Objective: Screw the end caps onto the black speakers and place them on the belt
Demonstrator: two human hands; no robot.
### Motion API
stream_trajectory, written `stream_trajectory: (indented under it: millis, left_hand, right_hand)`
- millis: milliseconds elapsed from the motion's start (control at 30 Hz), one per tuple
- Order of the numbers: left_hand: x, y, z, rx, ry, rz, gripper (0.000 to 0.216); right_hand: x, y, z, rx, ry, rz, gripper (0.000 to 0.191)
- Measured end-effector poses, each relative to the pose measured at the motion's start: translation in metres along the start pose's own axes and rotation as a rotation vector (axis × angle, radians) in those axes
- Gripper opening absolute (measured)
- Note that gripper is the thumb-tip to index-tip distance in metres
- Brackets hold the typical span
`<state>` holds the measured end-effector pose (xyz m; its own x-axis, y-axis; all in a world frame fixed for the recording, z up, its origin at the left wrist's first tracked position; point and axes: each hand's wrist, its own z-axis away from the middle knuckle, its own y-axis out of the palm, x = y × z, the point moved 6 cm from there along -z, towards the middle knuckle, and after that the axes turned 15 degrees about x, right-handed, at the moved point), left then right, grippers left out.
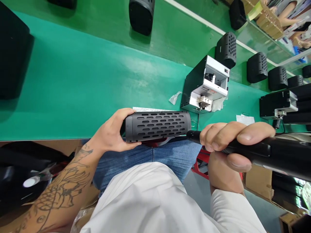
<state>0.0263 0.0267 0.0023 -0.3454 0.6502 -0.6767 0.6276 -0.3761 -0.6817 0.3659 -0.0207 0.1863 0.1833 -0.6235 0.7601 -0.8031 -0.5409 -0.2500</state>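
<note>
A dark grey housing with rows of slots [161, 124], which looks like a speaker shell, lies sideways at the table's near edge. My left hand [114, 131] grips its left end, thumb and fingers on opposite sides. In my right hand [225, 142] is a black electric screwdriver [257, 150], fingers wrapped round its body. The tool's tip meets or nearly meets the lower right corner of the housing; contact itself is too small to make out. A silvery sheet [150, 109] shows behind the housing.
A black and silver screw feeder [206, 87] stands right of centre, beside a scrap of clear plastic [175, 97]. Another such machine [277, 105] is farther right. Several black housings [142, 16] line the green conveyor [179, 42]. A large black object [13, 51] fills the left edge. People work at the upper right.
</note>
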Motion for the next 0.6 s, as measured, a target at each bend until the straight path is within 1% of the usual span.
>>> stream_trajectory:
  millis: [100,167,233,300,367,433,500,533,600]
  left_hand:
    - [0.002,0.002,0.002,-0.013,0.022,0.001,0.115]
    - [0.005,0.003,0.003,-0.025,0.023,0.011,0.114]
    - [0.009,0.005,0.006,-0.027,0.014,0.011,0.114]
    - [0.011,0.008,0.009,-0.02,0.004,0.003,0.116]
    - [0.013,0.009,0.013,-0.003,-0.004,0.008,0.118]
    - [0.019,0.01,0.017,0.018,-0.011,0.086,0.119]
    - [0.031,0.004,0.015,-0.01,-0.026,0.24,0.118]
    - [0.041,-0.003,0.01,-0.055,-0.048,0.309,0.115]
    - [0.066,-0.025,-0.01,-0.211,-0.129,0.34,0.106]
  right_hand:
    - [0.003,0.008,-0.001,-0.038,-0.046,0.004,0.051]
    - [0.006,0.004,0.0,-0.077,-0.032,0.013,0.046]
    - [0.011,-0.015,0.003,-0.182,-0.023,0.054,0.039]
    - [0.014,-0.047,0.004,-0.367,-0.048,0.185,0.035]
    - [0.012,-0.081,0.005,-0.578,-0.097,0.379,0.037]
    - [0.001,-0.104,0.004,-0.726,-0.12,0.531,0.045]
    - [-0.018,-0.117,0.002,-0.783,-0.102,0.585,0.048]
    - [-0.028,-0.119,0.003,-0.792,-0.082,0.581,0.049]
    - [-0.042,-0.12,0.007,-0.794,-0.034,0.547,0.049]
